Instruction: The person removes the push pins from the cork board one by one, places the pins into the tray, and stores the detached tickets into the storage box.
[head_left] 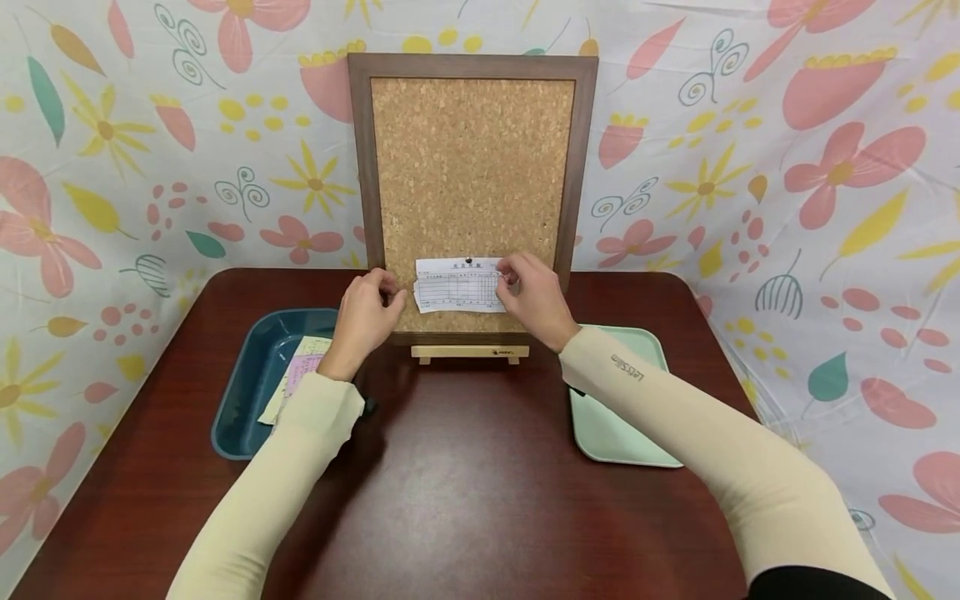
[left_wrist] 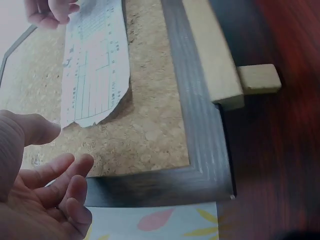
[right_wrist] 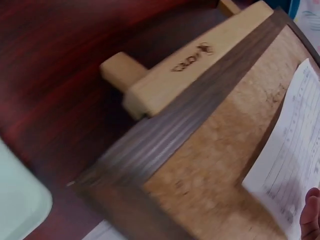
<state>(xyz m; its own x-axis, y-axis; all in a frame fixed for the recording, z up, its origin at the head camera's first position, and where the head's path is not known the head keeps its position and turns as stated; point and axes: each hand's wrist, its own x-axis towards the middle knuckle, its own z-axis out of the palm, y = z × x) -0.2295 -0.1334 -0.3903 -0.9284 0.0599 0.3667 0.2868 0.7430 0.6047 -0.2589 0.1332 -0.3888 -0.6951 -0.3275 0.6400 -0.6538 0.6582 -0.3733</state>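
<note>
Sleeved arms converge on slip, pinned low on corkboard, long axis horizontal: right hand pinches its right end, left hand, fingers loosely curled and holding nothing, sits just off its left end, so right is nearer.

Your left hand sits at the left edge of the printed slip, fingers curled beside the paper; whether they touch it is hard to tell. Your right hand pinches the slip's right edge. Between your hands, just above the slip's top edge, a dark pin holds it to the cork board, which stands on a small wooden easel below your hands. Left of your left wrist lies a dark blue tray holding papers. Under your right forearm lies a pale green tray, all on the dark red table.
</note>
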